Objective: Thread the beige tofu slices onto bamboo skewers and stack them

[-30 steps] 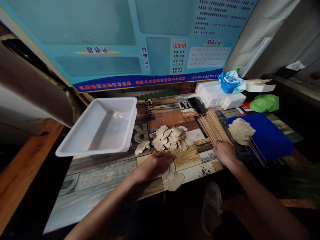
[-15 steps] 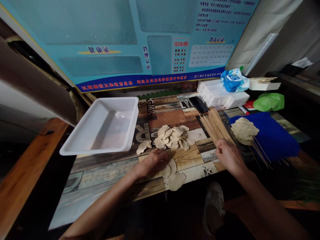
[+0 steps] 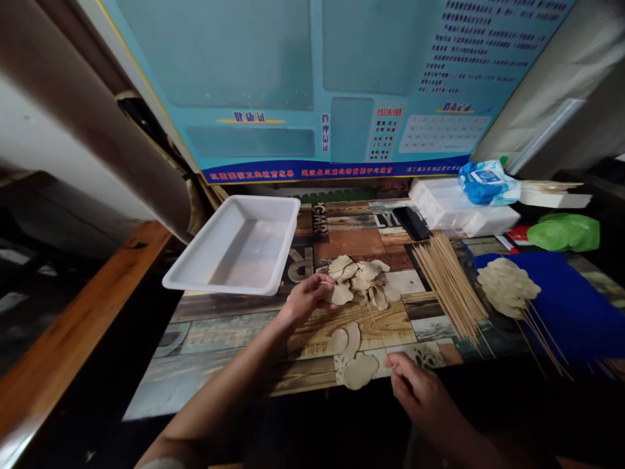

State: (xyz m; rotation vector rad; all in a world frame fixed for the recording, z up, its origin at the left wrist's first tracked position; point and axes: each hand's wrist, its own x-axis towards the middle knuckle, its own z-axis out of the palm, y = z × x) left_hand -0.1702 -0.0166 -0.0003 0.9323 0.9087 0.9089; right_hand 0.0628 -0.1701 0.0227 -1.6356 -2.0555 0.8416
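Observation:
My left hand (image 3: 310, 298) pinches a flat pale slice (image 3: 341, 294) at the near left side of a heap of similar slices (image 3: 364, 277). The heap partly backs the held slice. Closer to the table's front edge lie several loose slices (image 3: 360, 370). My right hand (image 3: 415, 384) is closed on a thin wooden skewer (image 3: 384, 342), which points up and away toward the heap; its far tip is faint. To the right lies a bundle of bare skewers (image 3: 449, 286). Beyond it, slices threaded on skewers (image 3: 508, 286) rest by a blue sheet (image 3: 571, 299).
A white plastic tub (image 3: 280, 277) stands at the left of the wood-patterned table (image 3: 205, 339). At the back right are a phone (image 3: 411, 223), white paper packs (image 3: 442, 205), a blue wipes pack (image 3: 488, 182) and a green bag (image 3: 564, 232). A blue notice board (image 3: 351, 169) stands behind.
My right hand has left the skewer bundle and come left and nearer with one skewer. My left hand has lifted a slice beside the heap. The view has turned left.

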